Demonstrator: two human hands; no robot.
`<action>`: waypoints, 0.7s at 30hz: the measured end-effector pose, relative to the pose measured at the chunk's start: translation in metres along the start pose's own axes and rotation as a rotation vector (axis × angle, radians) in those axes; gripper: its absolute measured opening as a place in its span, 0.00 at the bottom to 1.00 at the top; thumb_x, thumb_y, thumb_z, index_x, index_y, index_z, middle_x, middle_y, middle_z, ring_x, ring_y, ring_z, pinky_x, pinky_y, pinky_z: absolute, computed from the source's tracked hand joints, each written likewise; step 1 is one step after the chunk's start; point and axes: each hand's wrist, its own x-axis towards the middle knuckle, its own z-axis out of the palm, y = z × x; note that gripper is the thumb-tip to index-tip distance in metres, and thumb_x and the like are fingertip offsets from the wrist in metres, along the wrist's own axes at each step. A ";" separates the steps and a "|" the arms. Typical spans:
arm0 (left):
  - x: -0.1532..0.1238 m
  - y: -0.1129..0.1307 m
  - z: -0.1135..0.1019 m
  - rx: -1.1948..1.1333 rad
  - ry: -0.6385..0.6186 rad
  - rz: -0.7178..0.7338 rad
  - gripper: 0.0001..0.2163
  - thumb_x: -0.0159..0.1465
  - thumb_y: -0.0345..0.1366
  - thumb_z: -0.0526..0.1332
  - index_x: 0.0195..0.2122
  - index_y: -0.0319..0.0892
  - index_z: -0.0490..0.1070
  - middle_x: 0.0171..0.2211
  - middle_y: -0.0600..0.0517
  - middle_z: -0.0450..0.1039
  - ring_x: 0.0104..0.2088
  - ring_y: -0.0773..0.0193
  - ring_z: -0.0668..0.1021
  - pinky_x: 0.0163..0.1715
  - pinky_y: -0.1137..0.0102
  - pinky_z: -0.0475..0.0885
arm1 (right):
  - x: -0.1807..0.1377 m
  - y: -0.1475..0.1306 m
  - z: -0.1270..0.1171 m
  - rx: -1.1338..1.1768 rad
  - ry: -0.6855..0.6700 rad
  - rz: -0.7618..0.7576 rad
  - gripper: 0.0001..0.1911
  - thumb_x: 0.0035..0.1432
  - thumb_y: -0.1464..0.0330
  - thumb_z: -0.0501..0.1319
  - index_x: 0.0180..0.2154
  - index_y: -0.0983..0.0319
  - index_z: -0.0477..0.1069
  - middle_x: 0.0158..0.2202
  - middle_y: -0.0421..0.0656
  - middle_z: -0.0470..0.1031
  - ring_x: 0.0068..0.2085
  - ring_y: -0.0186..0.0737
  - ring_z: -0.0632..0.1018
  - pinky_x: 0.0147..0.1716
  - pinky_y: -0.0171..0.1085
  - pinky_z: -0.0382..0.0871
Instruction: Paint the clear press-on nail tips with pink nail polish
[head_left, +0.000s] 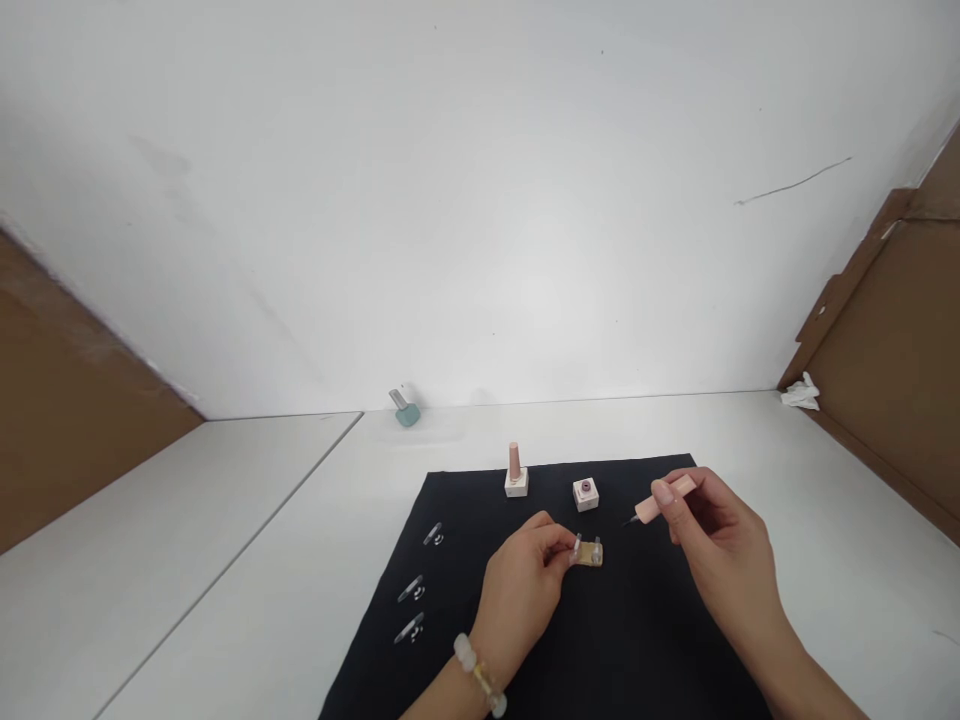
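Note:
My right hand [724,545] pinches the pink cap of a nail polish brush [666,498], its dark bristles pointing down to the left above the black mat. The fingers of my left hand [529,575] are closed on a small clear piece [576,549] at the left end of a small yellowish block [591,556]. Another clear piece [597,549] stands on that block's right side. Just behind the block sits an uncapped white nail polish bottle [586,495], its neck showing. To its left stands a white bottle with a pink cap [516,482], closed and upright.
Several small clear and shiny pieces [411,590] lie along the left side of the black mat [645,650]. A teal bottle with a grey cap [406,412] is near the white back wall. Crumpled white tissue [801,392] lies at the right, by the brown cardboard side [892,350].

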 end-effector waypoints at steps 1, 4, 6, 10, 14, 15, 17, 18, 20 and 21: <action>0.000 0.000 0.000 0.001 0.003 -0.002 0.11 0.64 0.24 0.62 0.28 0.44 0.80 0.31 0.56 0.72 0.29 0.64 0.76 0.31 0.71 0.63 | 0.000 0.000 0.000 0.002 0.001 0.004 0.17 0.61 0.51 0.66 0.28 0.56 0.74 0.27 0.38 0.79 0.23 0.36 0.68 0.27 0.35 0.66; -0.002 0.002 0.000 0.004 0.015 -0.007 0.11 0.64 0.25 0.62 0.28 0.44 0.81 0.30 0.56 0.72 0.29 0.64 0.75 0.30 0.71 0.62 | 0.000 0.001 0.000 0.005 -0.001 0.020 0.17 0.61 0.51 0.66 0.28 0.56 0.74 0.29 0.38 0.80 0.23 0.35 0.68 0.28 0.35 0.66; -0.003 0.003 0.001 0.008 0.025 -0.003 0.11 0.64 0.24 0.62 0.28 0.43 0.81 0.30 0.56 0.72 0.29 0.64 0.75 0.30 0.71 0.62 | 0.001 0.002 0.000 0.009 -0.012 0.012 0.18 0.61 0.51 0.66 0.28 0.56 0.74 0.29 0.38 0.80 0.23 0.35 0.68 0.28 0.34 0.66; -0.004 0.006 0.006 0.012 0.054 0.002 0.12 0.64 0.24 0.61 0.29 0.43 0.80 0.31 0.55 0.72 0.30 0.62 0.76 0.32 0.70 0.63 | 0.003 0.002 -0.002 -0.009 -0.013 -0.011 0.18 0.61 0.51 0.66 0.28 0.56 0.75 0.27 0.38 0.79 0.23 0.36 0.68 0.26 0.34 0.65; -0.005 0.010 0.016 0.007 0.085 0.012 0.11 0.65 0.25 0.59 0.32 0.42 0.81 0.33 0.52 0.74 0.33 0.59 0.76 0.34 0.67 0.64 | 0.007 -0.001 -0.006 -0.036 0.009 -0.005 0.19 0.60 0.50 0.65 0.26 0.57 0.75 0.27 0.39 0.79 0.23 0.36 0.68 0.26 0.34 0.66; -0.006 0.010 0.019 -0.001 0.084 0.015 0.11 0.65 0.26 0.59 0.33 0.42 0.81 0.33 0.52 0.74 0.33 0.58 0.76 0.35 0.67 0.65 | 0.008 -0.002 -0.007 -0.034 0.015 -0.002 0.20 0.60 0.50 0.65 0.25 0.57 0.74 0.28 0.40 0.80 0.23 0.35 0.68 0.26 0.34 0.66; -0.007 0.009 0.021 -0.022 0.080 0.020 0.09 0.65 0.28 0.60 0.36 0.43 0.82 0.32 0.52 0.73 0.33 0.57 0.76 0.36 0.65 0.67 | 0.009 -0.002 -0.008 -0.023 0.029 0.003 0.20 0.59 0.49 0.66 0.25 0.57 0.74 0.29 0.40 0.79 0.23 0.35 0.68 0.26 0.34 0.67; -0.008 0.007 0.021 -0.033 0.081 0.019 0.09 0.64 0.29 0.61 0.38 0.43 0.82 0.32 0.52 0.73 0.33 0.56 0.77 0.36 0.65 0.68 | 0.009 -0.002 -0.008 -0.017 0.037 0.006 0.20 0.59 0.49 0.66 0.26 0.57 0.74 0.29 0.39 0.79 0.23 0.35 0.68 0.26 0.34 0.67; -0.008 0.003 0.017 -0.054 0.096 0.007 0.10 0.62 0.29 0.61 0.42 0.42 0.81 0.32 0.52 0.73 0.33 0.55 0.77 0.37 0.64 0.69 | 0.008 -0.002 -0.007 -0.002 0.053 0.012 0.20 0.60 0.50 0.66 0.27 0.57 0.74 0.29 0.39 0.79 0.24 0.35 0.68 0.27 0.35 0.67; -0.008 0.001 0.012 -0.065 0.106 -0.002 0.12 0.62 0.29 0.61 0.45 0.41 0.80 0.32 0.52 0.74 0.32 0.55 0.77 0.36 0.63 0.70 | 0.007 -0.002 -0.006 0.003 0.058 0.015 0.19 0.60 0.50 0.66 0.27 0.57 0.75 0.30 0.39 0.79 0.24 0.35 0.68 0.28 0.35 0.67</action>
